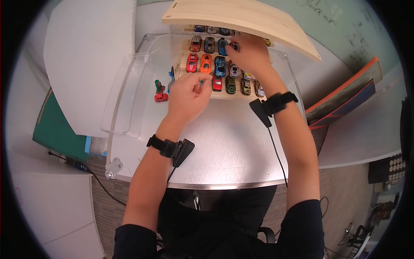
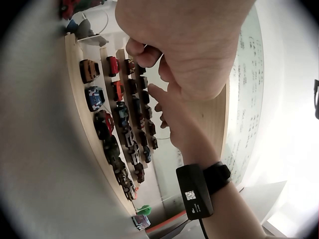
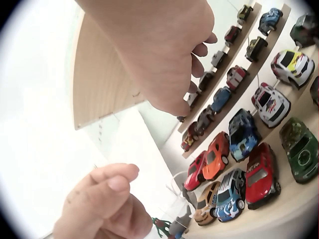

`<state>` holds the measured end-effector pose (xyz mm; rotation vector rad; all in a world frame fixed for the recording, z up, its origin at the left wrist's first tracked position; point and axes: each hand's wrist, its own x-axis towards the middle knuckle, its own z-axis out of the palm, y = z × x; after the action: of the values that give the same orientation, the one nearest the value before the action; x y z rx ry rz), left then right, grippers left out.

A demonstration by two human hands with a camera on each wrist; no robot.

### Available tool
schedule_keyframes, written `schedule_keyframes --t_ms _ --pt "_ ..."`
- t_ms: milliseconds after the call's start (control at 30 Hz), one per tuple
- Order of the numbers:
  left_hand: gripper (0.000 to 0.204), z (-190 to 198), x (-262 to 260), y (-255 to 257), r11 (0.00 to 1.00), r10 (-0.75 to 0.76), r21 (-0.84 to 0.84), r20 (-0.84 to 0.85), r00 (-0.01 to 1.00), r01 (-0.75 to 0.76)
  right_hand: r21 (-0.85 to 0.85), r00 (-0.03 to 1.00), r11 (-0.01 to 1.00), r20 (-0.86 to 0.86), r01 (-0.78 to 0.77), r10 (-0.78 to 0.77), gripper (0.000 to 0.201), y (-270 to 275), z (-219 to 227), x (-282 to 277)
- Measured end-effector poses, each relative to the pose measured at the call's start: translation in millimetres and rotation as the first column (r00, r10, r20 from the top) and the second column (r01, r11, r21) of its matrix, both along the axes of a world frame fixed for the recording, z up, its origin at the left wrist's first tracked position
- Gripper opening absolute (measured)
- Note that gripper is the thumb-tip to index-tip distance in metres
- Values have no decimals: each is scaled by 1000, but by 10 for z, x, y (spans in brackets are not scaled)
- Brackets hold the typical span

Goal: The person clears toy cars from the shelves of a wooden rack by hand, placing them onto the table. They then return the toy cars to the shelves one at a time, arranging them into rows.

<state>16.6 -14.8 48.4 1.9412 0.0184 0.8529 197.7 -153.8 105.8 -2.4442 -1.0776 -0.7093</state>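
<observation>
Several rows of small toy cars stand on a stepped wooden display rack [image 1: 228, 96]. My right hand [image 1: 252, 54] reaches over the rear rows, its thumb side close to a blue car [image 1: 222, 47] and a red car with white [image 1: 235, 46]. Nothing shows between its thumb and fingers in the left wrist view. My left hand [image 1: 188, 94] hovers at the rack's front left corner, fingers loosely curled and thumb near the index finger, with nothing visible in it. Beside it are a red car [image 1: 217, 83] and an orange car [image 1: 206, 64]; it hides part of the front row.
A broad wooden board [image 1: 241, 15] overhangs the rack's back. Left of the rack, a small red car [image 1: 161, 98] stands by a green and red figure [image 1: 158, 85]. A clear plastic tray [image 1: 115, 116] lies along the left of the metallic tabletop [image 1: 224, 151].
</observation>
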Motion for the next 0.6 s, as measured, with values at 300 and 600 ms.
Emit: schedule_keyframes --t_ms 300,600 --pt "11 19 -14 -21 999 16 31 6 1000 -16 -172 985 978 145 114 -90 48 -272 -183 55" --pt "10 28 -18 -18 1000 3 3 -22 1000 -3 -237 985 958 96 160 -141 56 -240 -178 88"
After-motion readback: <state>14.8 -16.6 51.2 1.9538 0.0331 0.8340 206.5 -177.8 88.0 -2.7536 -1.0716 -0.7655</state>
